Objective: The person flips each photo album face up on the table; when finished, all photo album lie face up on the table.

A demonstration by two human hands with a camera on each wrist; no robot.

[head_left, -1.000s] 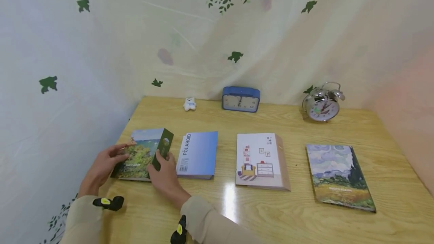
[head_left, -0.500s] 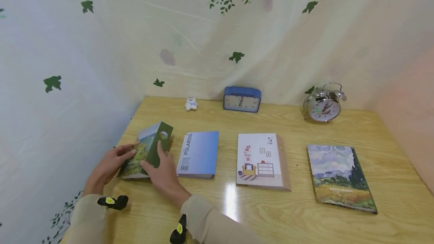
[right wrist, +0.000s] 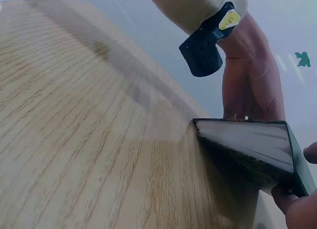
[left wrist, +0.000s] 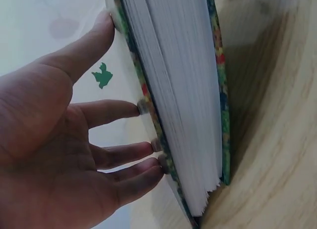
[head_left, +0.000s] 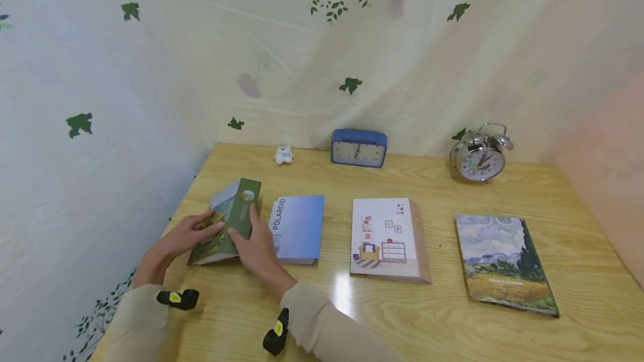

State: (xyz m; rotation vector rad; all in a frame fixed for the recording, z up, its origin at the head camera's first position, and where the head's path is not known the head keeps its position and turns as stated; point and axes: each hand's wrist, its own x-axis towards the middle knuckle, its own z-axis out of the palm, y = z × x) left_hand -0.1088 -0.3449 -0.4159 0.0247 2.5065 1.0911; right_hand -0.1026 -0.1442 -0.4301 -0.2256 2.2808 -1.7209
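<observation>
A thick photo album [head_left: 242, 200] with a landscape cover and a green spine is at the table's left, tilted with its spine side raised. My left hand [head_left: 183, 236] rests its fingertips on the front cover. In the left wrist view, those fingers stay fairly straight against the cover, and the white page edges [left wrist: 178, 80] show. My right hand [head_left: 257, 246] grips the spine side, thumb and index finger on the spine. In the right wrist view, a fingertip [right wrist: 282, 197] curls at the album's lower edge; the other right fingers are mostly hidden.
Right beside the album lies a blue POLAROID album [head_left: 299, 228]. Farther right are a white album with a room drawing [head_left: 377, 233] and a painted-landscape album [head_left: 503, 261]. Along the back stand a small white bear [head_left: 284, 155], a blue clock [head_left: 359, 148] and a silver alarm clock [head_left: 479, 158].
The green-spined album has tipped up on its spine side and shifted slightly right, turning its spine more into view. Both hands have moved right along with it.
</observation>
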